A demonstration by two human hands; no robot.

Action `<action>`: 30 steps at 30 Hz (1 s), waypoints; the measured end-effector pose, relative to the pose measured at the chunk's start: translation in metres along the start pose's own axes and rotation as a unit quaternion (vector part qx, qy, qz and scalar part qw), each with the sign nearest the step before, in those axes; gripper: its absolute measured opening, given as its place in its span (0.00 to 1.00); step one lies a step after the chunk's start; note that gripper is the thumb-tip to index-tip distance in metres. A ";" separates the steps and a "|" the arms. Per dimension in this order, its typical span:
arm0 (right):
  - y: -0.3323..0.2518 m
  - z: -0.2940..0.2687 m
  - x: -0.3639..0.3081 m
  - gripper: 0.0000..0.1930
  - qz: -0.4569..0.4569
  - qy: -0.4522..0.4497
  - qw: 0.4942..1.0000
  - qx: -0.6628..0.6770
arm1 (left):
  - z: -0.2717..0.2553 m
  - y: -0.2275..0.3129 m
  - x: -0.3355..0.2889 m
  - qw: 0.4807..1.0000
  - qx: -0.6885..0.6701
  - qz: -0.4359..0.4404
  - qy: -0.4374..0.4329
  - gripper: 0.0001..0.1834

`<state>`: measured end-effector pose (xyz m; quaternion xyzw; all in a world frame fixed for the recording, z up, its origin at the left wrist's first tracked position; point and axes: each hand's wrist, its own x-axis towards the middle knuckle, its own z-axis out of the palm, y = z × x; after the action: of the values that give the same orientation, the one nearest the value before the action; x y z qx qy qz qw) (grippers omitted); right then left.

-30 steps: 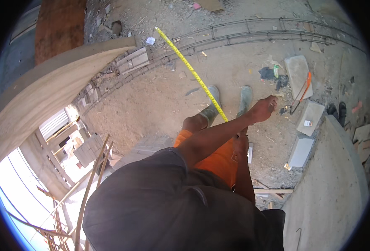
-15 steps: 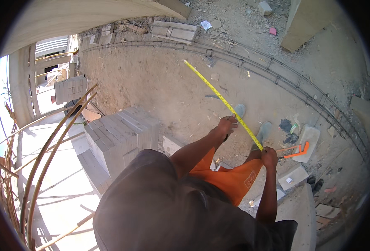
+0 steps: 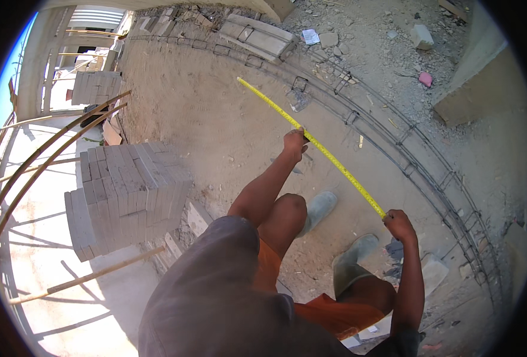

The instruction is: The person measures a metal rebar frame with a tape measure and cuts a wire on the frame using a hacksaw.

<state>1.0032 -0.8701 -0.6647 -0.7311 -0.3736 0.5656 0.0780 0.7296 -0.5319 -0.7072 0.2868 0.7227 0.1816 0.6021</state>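
A yellow tape measure (image 3: 346, 174) is stretched slantwise in front of my boots, its free end lying up and to the left. My right hand (image 3: 399, 225) is closed around its near end; whatever else is inside that fist is hidden. Partway along the blade, my left hand (image 3: 295, 146) pinches it with curled fingers. Something small and dark shows beside those fingers, too small to name. Beyond the tape a long reinforcing bar cage (image 3: 349, 117) with square stirrups curves across the dirt, touched by neither hand.
A stack of grey blocks (image 3: 135, 190) stands at my left, with bent wooden poles (image 3: 49, 160) past it. Concrete slabs (image 3: 256, 37) lie at the back under the cage. A concrete footing (image 3: 483, 89) rises at the far right. Rubble and a pink scrap (image 3: 425, 79) litter the ground.
My body has moved forward, and both hands reach farther out with the tape. My left hand has shifted up and left. The orange hacksaw seen by my right hand earlier is out of sight.
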 end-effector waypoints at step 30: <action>0.344 -0.023 -0.006 0.08 0.045 0.314 0.948 -0.001 | 0.073 -0.006 0.174 0.983 -0.088 0.073 -0.144 0.11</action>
<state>1.1803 -1.1109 -0.8368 -0.8879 -0.2974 0.3099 0.1649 0.7801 -0.4327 -0.8592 0.3081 0.5866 0.2448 0.7079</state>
